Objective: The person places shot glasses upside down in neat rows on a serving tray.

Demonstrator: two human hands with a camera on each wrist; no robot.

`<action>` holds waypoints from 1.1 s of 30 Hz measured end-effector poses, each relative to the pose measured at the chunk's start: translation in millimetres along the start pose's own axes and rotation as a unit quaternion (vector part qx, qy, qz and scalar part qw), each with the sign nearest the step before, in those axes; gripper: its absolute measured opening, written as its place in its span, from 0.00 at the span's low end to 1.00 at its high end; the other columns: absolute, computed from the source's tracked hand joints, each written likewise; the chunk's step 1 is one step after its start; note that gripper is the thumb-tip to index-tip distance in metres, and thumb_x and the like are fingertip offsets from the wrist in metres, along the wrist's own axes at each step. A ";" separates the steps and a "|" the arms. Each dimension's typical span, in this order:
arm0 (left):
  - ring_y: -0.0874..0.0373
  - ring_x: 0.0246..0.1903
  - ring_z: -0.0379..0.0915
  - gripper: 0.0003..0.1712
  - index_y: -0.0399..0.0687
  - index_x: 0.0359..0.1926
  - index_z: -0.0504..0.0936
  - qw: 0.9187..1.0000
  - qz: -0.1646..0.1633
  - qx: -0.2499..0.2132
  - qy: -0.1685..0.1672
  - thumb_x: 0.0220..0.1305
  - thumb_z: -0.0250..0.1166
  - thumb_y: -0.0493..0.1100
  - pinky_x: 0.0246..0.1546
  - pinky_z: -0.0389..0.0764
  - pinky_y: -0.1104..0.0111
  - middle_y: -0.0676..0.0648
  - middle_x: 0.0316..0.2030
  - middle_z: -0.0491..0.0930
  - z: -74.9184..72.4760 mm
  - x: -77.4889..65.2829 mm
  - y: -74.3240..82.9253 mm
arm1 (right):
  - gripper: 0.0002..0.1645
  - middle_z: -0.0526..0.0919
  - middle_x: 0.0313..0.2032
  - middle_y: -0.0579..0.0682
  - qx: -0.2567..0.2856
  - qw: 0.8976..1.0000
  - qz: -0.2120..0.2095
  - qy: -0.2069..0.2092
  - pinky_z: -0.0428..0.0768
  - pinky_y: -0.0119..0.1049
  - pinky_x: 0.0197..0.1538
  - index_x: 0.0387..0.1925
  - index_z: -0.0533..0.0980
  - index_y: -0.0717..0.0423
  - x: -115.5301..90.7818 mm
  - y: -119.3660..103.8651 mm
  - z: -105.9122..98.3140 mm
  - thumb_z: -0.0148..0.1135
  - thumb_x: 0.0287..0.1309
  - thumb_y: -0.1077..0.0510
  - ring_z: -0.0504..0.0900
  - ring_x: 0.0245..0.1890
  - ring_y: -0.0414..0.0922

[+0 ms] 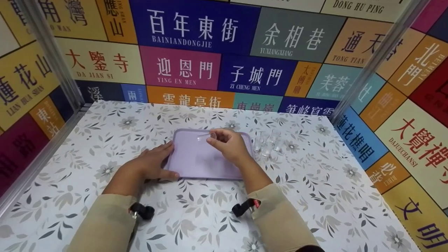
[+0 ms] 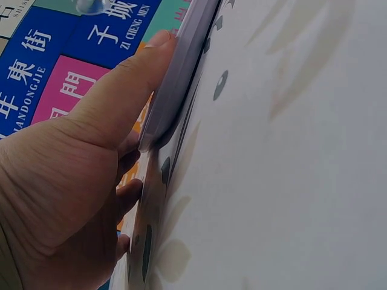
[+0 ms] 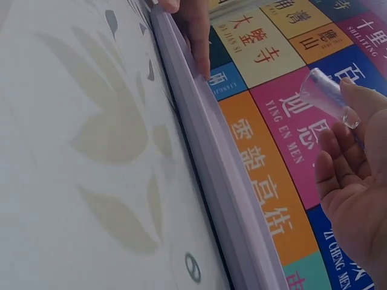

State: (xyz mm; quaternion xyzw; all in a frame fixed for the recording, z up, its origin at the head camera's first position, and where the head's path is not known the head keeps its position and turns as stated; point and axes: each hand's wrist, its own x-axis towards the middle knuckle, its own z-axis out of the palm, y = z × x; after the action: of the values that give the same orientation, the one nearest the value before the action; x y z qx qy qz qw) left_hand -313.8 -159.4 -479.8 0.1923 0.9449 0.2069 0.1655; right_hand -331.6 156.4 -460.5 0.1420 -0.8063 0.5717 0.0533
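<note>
Chinese place-name panels [image 1: 180,71] are rising beyond a floral tabletop [image 1: 196,213].
Left of centre, the left hand [image 1: 152,163], thumb spread wide, is touching a lilac tray [image 1: 189,159]; at centre, the right hand [image 1: 229,145] is pinching a clear shot glass [image 3: 329,96] above it; right of centre, more clear glasses [image 1: 267,149] are clustering.

1. Left arm [image 1: 126,179] reaches forward, and the left hand [image 1: 153,162] lies low, fingers extended, thumb straight and spread away from them.
2. Right arm [image 1: 258,175] slants inward; the right hand [image 1: 228,144] is raised, thumb and fingertips pinching.
</note>
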 end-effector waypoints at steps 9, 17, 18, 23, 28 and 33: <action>0.38 0.87 0.35 0.75 0.60 0.88 0.42 1.000 -0.017 0.002 -0.009 0.52 0.71 0.82 0.85 0.33 0.34 0.52 0.89 0.36 -1.3 1.4 0.2 | 0.23 0.88 0.46 0.49 -0.007 1.000 -0.002 -0.015 0.85 0.30 0.49 0.58 0.87 0.50 9.0 -8.6 40.5 0.78 0.63 0.51 0.84 0.44 0.40; 0.38 0.87 0.35 0.75 0.61 0.88 0.42 1.000 -0.010 -0.002 -0.007 0.52 0.71 0.83 0.85 0.33 0.34 0.54 0.89 0.36 -1.2 2.1 -2.8 | 0.24 0.93 0.47 0.50 -0.027 0.997 0.015 -0.073 0.84 0.29 0.49 0.58 0.86 0.57 9.4 -11.4 69.5 0.77 0.62 0.56 0.86 0.44 0.38; 0.38 0.87 0.35 0.75 0.61 0.88 0.42 1.000 -0.009 -0.002 -0.006 0.52 0.71 0.83 0.85 0.33 0.33 0.53 0.89 0.36 -1.1 2.3 -3.4 | 0.24 0.93 0.47 0.50 -0.036 0.996 0.016 -0.084 0.84 0.29 0.48 0.58 0.86 0.56 8.7 -11.4 71.7 0.77 0.61 0.57 0.86 0.43 0.38; 0.38 0.87 0.36 0.75 0.59 0.88 0.43 1.000 -0.002 0.011 -0.003 0.53 0.70 0.83 0.84 0.36 0.32 0.52 0.89 0.37 -1.1 2.5 -3.8 | 0.24 0.92 0.47 0.49 -0.066 0.989 0.010 -0.132 0.84 0.28 0.48 0.58 0.87 0.54 5.0 -9.0 78.2 0.78 0.60 0.58 0.86 0.43 0.36; 0.38 0.87 0.37 0.75 0.57 0.88 0.44 1.000 0.000 0.014 -0.002 0.53 0.70 0.83 0.84 0.36 0.31 0.51 0.89 0.37 -0.4 2.2 -4.3 | 0.24 0.91 0.47 0.50 -0.067 0.985 0.005 -0.160 0.86 0.28 0.50 0.58 0.87 0.53 2.4 -6.3 81.4 0.78 0.59 0.59 0.87 0.43 0.37; 0.38 0.87 0.36 0.76 0.58 0.88 0.43 1.000 -0.005 0.010 -0.003 0.52 0.71 0.83 0.84 0.35 0.31 0.51 0.89 0.37 0.9 3.6 -3.6 | 0.26 0.91 0.49 0.51 -0.068 0.984 0.002 -0.163 0.86 0.29 0.51 0.60 0.85 0.55 0.7 -3.8 78.8 0.78 0.60 0.58 0.88 0.45 0.39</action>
State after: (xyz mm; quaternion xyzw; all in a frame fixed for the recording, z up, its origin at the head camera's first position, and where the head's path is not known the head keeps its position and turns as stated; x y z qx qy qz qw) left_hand -317.6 -160.6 -483.1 0.1902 0.9472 0.1963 0.1675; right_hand -325.2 81.3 -483.7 0.2278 -0.8416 0.4847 -0.0697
